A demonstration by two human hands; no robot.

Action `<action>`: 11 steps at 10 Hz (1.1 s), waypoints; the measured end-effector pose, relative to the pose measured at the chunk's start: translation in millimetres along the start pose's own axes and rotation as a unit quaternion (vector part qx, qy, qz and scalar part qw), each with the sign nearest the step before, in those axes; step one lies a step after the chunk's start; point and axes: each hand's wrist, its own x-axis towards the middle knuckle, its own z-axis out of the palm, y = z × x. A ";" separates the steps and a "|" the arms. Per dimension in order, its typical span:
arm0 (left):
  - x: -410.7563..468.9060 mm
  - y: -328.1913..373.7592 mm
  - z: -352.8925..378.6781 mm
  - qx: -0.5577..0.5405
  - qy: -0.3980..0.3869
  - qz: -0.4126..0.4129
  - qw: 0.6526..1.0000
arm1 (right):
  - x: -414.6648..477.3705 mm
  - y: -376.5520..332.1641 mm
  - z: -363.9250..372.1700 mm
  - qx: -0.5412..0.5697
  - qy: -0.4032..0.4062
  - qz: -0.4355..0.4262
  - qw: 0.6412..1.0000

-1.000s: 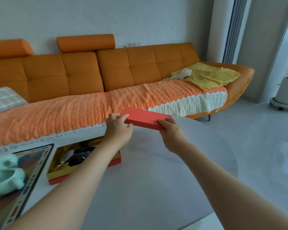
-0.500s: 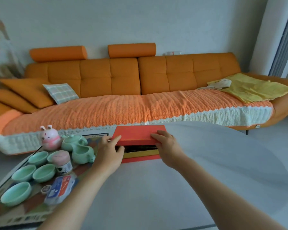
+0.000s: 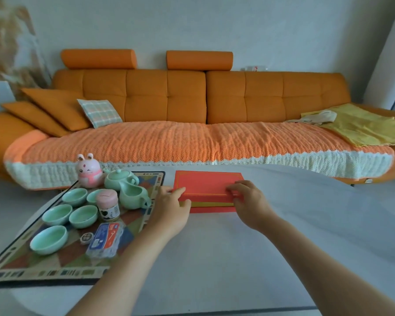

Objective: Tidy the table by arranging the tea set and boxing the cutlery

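now pinching red lid (image 3: 205,184) at its two near corners with left hand (image 3: 169,208) and right hand (image 3: 251,201), atop gold-edged box (image 3: 212,209) on white table (image 3: 214,258).

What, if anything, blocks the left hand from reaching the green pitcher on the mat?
Probably yes: the left hand is just right of the green pitcher, only bare mat between. It grips the red lid, though, so must let go first.

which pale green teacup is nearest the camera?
The pale green ceramic teacup alone at front left of the patterned mat; the other four sit farther back.
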 end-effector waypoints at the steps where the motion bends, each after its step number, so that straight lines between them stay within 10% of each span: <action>1: 2.4 -1.0 2.2 0.020 -0.003 -0.009 1.000 | -1.8 0.1 -0.1 -0.013 -0.011 0.007 1.000; 9: 65.1 -12.6 21.5 0.189 -0.142 0.058 0.970 | 40.1 -2.1 2.2 -0.158 -0.135 0.057 0.976; 11: 61.8 1.4 6.3 0.171 -0.065 0.075 0.980 | 36.0 -6.3 -5.8 -0.135 -0.107 0.048 0.984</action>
